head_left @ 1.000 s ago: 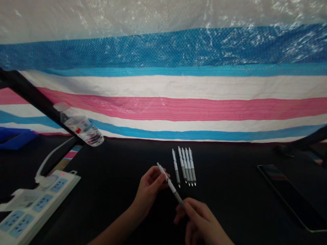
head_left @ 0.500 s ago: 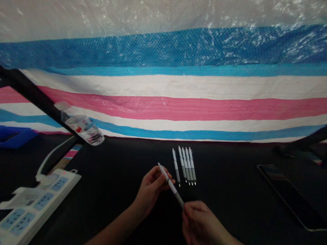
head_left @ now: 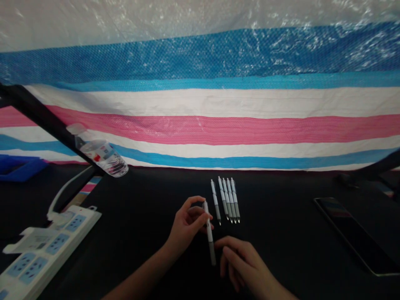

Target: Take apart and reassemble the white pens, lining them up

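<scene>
Between the thumb and fingers of my left hand (head_left: 187, 225) is a white pen with a grey grip (head_left: 210, 237), held by its upper part with the grey end pointing down toward me. My right hand (head_left: 242, 262) is just right of the pen's lower end, fingers apart and holding nothing. Beyond my hands, several similar pens (head_left: 229, 200) lie side by side on the black table (head_left: 275, 216), tips toward me. One more pen (head_left: 215, 202) lies slightly apart at the left of that row.
A white power strip (head_left: 53, 250) with a cable is at the left. Behind it, a water bottle (head_left: 106, 156) leans by a black bar. A blue tray (head_left: 31, 168) sits far left. At the right lies a black phone (head_left: 356, 235). Striped plastic sheeting (head_left: 200, 129) hangs behind the table.
My right hand has let go of the pen's grey end and its fingers have spread. The pen in my left hand has swung to a more upright angle in view, its lower end moving left.
</scene>
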A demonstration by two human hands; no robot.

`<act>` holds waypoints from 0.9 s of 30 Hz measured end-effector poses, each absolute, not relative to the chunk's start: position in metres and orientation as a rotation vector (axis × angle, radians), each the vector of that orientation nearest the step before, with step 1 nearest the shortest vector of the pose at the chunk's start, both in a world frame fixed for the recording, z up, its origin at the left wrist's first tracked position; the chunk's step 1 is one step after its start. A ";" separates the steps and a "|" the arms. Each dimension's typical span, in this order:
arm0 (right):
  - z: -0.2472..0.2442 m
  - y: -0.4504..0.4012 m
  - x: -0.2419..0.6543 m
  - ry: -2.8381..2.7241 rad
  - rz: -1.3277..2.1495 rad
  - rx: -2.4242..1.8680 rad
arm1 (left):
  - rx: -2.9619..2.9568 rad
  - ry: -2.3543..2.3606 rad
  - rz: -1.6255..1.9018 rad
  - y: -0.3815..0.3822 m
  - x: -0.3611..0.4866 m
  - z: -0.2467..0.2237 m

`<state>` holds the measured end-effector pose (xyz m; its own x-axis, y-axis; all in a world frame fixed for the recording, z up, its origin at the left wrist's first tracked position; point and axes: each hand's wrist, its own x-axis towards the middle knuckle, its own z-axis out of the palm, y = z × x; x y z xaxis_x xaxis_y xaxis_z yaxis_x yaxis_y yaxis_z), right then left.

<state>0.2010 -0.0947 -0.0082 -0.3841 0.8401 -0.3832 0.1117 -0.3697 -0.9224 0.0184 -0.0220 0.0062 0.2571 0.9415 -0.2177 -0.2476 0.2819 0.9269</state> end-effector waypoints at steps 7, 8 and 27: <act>-0.008 -0.094 0.200 -1.278 1.838 -1.293 | 0.908 0.975 1.009 -0.022 0.017 0.005; -0.008 -0.094 0.200 -1.278 1.840 -1.295 | 0.908 0.976 1.014 -0.021 0.017 0.005; -0.014 -0.094 0.201 -1.269 1.845 -1.293 | 0.869 0.958 1.043 -0.021 0.017 0.001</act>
